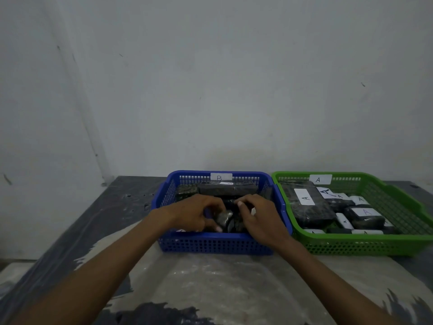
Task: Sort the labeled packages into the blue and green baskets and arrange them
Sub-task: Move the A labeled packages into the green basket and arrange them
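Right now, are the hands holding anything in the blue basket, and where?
The left hand grips a small dark wrapped package by its left end; the right hand touches the packages, its hold unclear.

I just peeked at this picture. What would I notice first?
Two bright baskets sit side by side on the table: a blue basket tagged B and, to its right, a green basket tagged A. Both hands, left hand and right hand, reach into the blue one, handling dark packages. The green one holds packages labeled A.

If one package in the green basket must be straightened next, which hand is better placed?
Probably the right hand. Both hands are inside the blue basket, but the green basket stands on the right side, nearer to it than to the left hand.
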`<state>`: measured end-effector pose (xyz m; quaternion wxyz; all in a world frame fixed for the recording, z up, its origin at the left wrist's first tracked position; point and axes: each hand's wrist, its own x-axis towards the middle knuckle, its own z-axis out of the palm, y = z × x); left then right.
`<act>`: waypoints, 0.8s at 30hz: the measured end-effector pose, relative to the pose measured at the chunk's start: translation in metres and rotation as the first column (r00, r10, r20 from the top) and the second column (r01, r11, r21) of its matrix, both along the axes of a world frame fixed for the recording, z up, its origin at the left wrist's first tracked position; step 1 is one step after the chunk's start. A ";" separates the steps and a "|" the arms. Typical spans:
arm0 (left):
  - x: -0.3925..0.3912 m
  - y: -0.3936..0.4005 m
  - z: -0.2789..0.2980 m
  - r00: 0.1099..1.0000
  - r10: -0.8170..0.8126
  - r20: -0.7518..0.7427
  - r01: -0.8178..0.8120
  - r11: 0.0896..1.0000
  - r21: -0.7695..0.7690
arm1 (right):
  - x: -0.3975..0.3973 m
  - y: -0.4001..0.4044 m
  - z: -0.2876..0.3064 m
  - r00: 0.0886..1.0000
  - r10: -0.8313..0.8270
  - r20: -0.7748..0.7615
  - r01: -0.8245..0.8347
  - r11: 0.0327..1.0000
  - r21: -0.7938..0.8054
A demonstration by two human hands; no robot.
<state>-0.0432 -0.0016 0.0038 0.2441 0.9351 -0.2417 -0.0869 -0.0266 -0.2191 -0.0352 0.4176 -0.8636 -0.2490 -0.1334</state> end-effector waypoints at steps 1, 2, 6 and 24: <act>-0.001 0.001 0.002 0.999 0.036 0.019 -0.035 0.996 -0.086 | -0.001 -0.001 0.002 1.000 0.008 -0.014 -0.008 0.998 0.060; -0.002 0.003 0.005 0.996 0.086 0.034 -0.078 0.982 -0.173 | -0.003 -0.001 0.005 0.999 0.026 -0.044 -0.020 0.992 0.128; -0.004 0.007 0.020 0.964 0.262 -0.053 -0.256 0.847 -0.466 | -0.007 -0.005 0.019 0.957 0.206 -0.206 -0.115 0.917 0.382; -0.012 -0.030 0.036 0.964 0.122 -0.236 -0.254 0.683 -0.685 | -0.014 -0.026 0.038 0.988 0.140 0.060 -0.152 0.935 0.322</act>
